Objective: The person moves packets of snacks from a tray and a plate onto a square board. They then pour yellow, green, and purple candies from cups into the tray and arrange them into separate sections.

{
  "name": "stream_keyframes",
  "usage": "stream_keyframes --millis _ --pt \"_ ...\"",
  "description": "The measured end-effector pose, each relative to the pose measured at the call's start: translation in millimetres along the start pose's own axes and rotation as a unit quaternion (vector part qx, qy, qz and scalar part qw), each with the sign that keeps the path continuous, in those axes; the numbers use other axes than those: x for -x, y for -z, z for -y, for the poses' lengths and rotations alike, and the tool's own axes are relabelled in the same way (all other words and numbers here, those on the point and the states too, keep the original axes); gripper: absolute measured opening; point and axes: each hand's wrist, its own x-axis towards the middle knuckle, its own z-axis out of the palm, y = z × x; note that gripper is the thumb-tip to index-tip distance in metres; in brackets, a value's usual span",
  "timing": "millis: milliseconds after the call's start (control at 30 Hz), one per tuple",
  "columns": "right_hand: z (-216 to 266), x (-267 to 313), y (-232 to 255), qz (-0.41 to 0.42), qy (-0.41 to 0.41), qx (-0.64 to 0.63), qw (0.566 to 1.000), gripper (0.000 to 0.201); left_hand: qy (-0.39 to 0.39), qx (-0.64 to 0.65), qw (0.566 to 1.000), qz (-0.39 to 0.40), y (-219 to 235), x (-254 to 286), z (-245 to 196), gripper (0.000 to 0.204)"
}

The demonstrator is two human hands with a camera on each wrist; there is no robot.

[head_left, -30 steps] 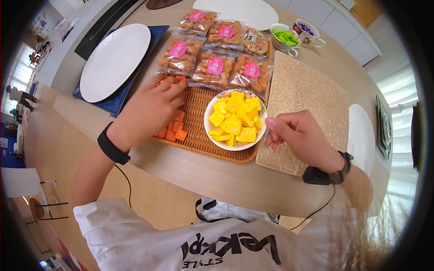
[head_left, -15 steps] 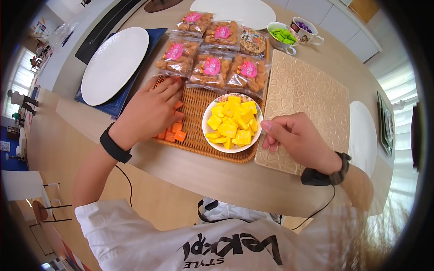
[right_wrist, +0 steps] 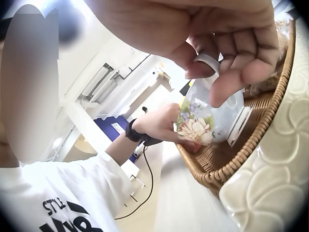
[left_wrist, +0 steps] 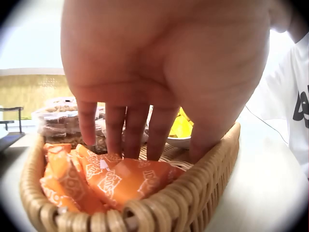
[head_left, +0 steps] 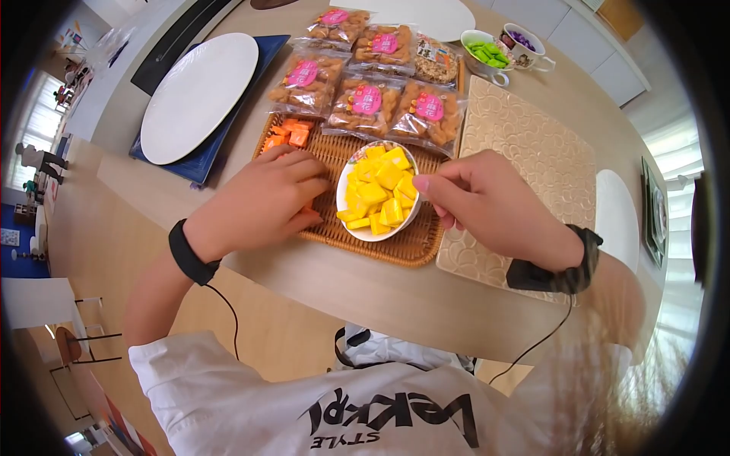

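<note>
My right hand (head_left: 494, 205) pinches the handle of a white, flower-printed cup (right_wrist: 195, 126) heaped with yellow wrapped pieces (head_left: 374, 191). The cup tilts leftward over the wicker basket (head_left: 417, 249), and its foot shows in the right wrist view. My left hand (head_left: 262, 194) reaches into the basket's left end, fingers pointing down. Orange wrapped pieces (left_wrist: 120, 176) lie in front of these fingers in the left wrist view. In the head view, some orange pieces (head_left: 293, 134) show beyond the left hand; others are hidden under it.
Clear bags of brown snacks (head_left: 365, 106) fill the basket's far part. A patterned mat (head_left: 532, 152) lies to the right. Cups with green pieces (head_left: 488, 55) and purple pieces (head_left: 525, 39) stand at the back. To the left, a white oval plate (head_left: 199, 99) rests on a blue tray (head_left: 266, 57).
My left hand has drawn toward the basket's near edge, uncovering orange pieces at the far left corner. My right hand has tipped the cup to the left.
</note>
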Motion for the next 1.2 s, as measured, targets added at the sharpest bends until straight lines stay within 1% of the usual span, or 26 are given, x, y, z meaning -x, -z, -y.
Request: stream_keyframes --millis 33,67,133,167,233,300,333,433,467,533,567,633,667,700,733,767,833,900,933,1000,1067,1133,1200 --pt "2 -4 -1 -0.006 0.014 0.038 0.999 0.040 0.002 0.001 1.000 0.000 0 1 2 0.042" --pt "7 -7 1 -0.006 0.014 0.038 0.999 0.040 0.013 -0.005 1.000 0.006 1 0 4 0.042" --pt "19 -10 5 0.012 0.058 0.119 0.991 0.035 0.023 -0.011 1.000 0.013 1 0 6 0.041" --pt "20 -13 5 0.011 0.057 0.119 0.991 0.035 0.021 -0.007 1.000 -0.001 1 2 8 0.041" --pt "22 -17 4 0.034 0.134 0.151 0.979 0.032 0.020 -0.003 1.000 -0.015 1 4 9 0.041" --pt "25 -23 3 0.033 0.146 0.166 0.975 0.032 -0.008 0.001 0.999 -0.050 0 8 10 0.042" --pt "27 -26 3 0.032 0.157 0.182 0.970 0.031 -0.005 0.002 0.999 -0.050 -2 9 10 0.042" --pt "22 -37 1 0.040 0.173 0.164 0.970 0.031 0.012 0.000 0.998 -0.064 -7 10 8 0.043" --pt "20 -40 -1 0.042 0.174 0.165 0.970 0.031 0.020 -0.015 0.998 -0.051 -7 10 7 0.044" --pt "16 -44 -5 0.013 0.219 0.140 0.966 0.031 0.027 -0.032 0.998 -0.038 -5 9 7 0.046" --pt "18 -44 -5 0.012 0.218 0.140 0.966 0.031 0.030 -0.036 0.998 -0.037 -4 8 8 0.047" --pt "25 -44 -4 -0.003 0.251 0.186 0.950 0.031 0.031 -0.041 0.998 -0.033 -1 9 8 0.049" --pt "28 -43 -3 -0.004 0.250 0.185 0.950 0.031 0.029 -0.038 0.997 -0.054 1 10 8 0.050" --pt "32 -42 -2 -0.014 0.262 0.216 0.940 0.030 0.027 -0.034 0.996 -0.074 3 12 8 0.052" --pt "33 -42 -2 -0.025 0.273 0.248 0.929 0.029 0.027 -0.034 0.996 -0.072 5 14 8 0.052" --pt "30 -44 -3 -0.024 0.274 0.247 0.929 0.029 0.037 -0.018 0.995 -0.086 7 16 8 0.054" --pt "25 -49 -4 -0.068 0.358 0.286 0.886 0.028 0.050 -0.002 0.994 -0.100 11 20 7 0.057" --pt "29 -50 -4 -0.072 0.350 0.281 0.890 0.027 0.047 0.017 0.994 -0.102 15 22 7 0.064" --pt "33 -50 -3 -0.076 0.341 0.278 0.895 0.026 0.047 0.017 0.994 -0.102 16 22 6 0.064" --pt "37 -49 -2 -0.084 0.346 0.261 0.897 0.024 0.047 0.012 0.994 -0.102 16 22 5 0.070" --pt "37 -50 -2 -0.092 0.350 0.244 0.900 0.023 0.054 0.014 0.993 -0.102 16 22 7 0.071" --pt "33 -50 -1 -0.102 0.379 0.303 0.868 0.021 0.059 0.016 0.993 -0.100 15 23 8 0.073" --pt "31 -49 0 -0.114 0.385 0.300 0.865 0.021 0.064 0.025 0.991 -0.112 13 23 9 0.074"
